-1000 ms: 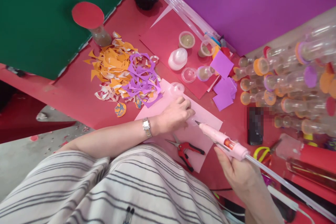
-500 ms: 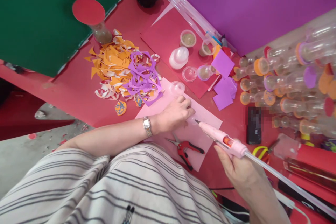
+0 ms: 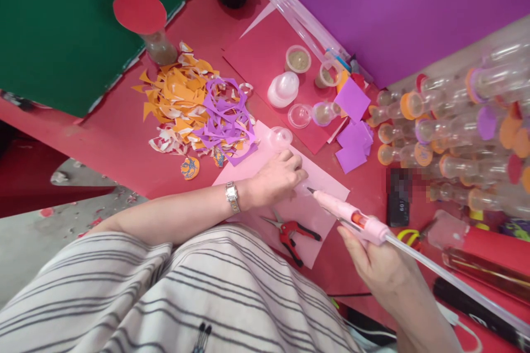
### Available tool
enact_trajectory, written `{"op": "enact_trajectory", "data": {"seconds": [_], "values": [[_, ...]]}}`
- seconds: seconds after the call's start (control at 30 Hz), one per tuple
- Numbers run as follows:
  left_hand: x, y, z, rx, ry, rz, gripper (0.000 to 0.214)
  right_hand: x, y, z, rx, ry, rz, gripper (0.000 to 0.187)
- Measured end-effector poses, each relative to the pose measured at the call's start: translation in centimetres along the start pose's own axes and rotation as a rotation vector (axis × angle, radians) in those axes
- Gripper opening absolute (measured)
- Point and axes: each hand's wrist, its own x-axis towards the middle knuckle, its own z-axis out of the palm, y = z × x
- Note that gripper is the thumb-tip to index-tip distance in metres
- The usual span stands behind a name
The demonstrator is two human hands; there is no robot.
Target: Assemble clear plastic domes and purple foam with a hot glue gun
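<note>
My left hand [image 3: 278, 177], a watch on its wrist, rests on a pink sheet [image 3: 290, 207] with its fingers curled round a small clear piece [image 3: 303, 188] that I can barely make out. My right hand [image 3: 379, 267] grips a pink glue gun [image 3: 350, 216] with a clear glue stick [image 3: 451, 281] trailing out of its back. The gun's nozzle points at the spot just beside my left fingertips. Red-handled scissors [image 3: 292, 231] lie on the pink sheet below my left hand.
A heap of orange and purple foam scraps [image 3: 199, 116] lies to the left. Small clear cups and lids [image 3: 290, 88] sit on a red sheet, purple squares [image 3: 351, 132] beside them. Stacked clear bottles with coloured caps [image 3: 464, 127] fill the right. A phone [image 3: 398, 204] lies nearby.
Both hands hold nearly the same pose. The glue gun's tip has stayed by my left fingertips; only the view has shifted slightly.
</note>
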Motion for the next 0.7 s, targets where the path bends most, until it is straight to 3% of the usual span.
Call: {"op": "enact_trajectory", "data": {"seconds": [0.2, 0.7], "values": [[-0.04, -0.09, 0.24, -0.003, 0.018, 0.002, 0.030, -0.63, 0.39, 0.19, -0.039, -0.060, 0.057, 0.060], [0.01, 0.10, -0.21, -0.009, 0.003, -0.001, 0.029, -0.20, 0.40, 0.15, -0.087, -0.040, -0.012, 0.058]]}}
